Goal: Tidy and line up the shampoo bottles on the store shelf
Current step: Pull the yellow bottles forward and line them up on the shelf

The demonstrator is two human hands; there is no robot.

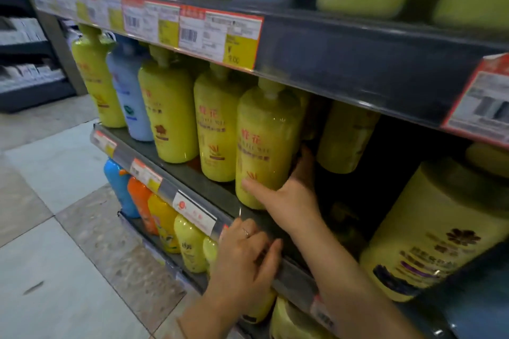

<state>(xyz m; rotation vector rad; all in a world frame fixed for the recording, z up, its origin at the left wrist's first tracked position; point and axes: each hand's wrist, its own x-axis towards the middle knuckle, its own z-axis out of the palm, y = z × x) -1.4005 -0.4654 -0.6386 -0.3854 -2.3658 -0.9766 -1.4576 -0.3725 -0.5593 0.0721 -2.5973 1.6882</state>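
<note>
A row of yellow shampoo bottles stands along the middle shelf point(192, 179), with one pale blue bottle point(129, 96) second from the left. My right hand point(292, 190) grips the rightmost front yellow bottle point(264, 140) low down, thumb across its front and fingers behind its right side. Another yellow bottle point(344, 137) stands further back to the right, in shadow. My left hand point(245, 253) rests on the shelf's front rail, fingers over the edge; it wears a ring.
A large yellow tub point(429, 231) sits at the right on the same shelf. The upper shelf point(330, 44) carries price tags and more bottles. Blue, orange and yellow bottles point(154, 209) fill the lower shelf. Tiled floor lies to the left.
</note>
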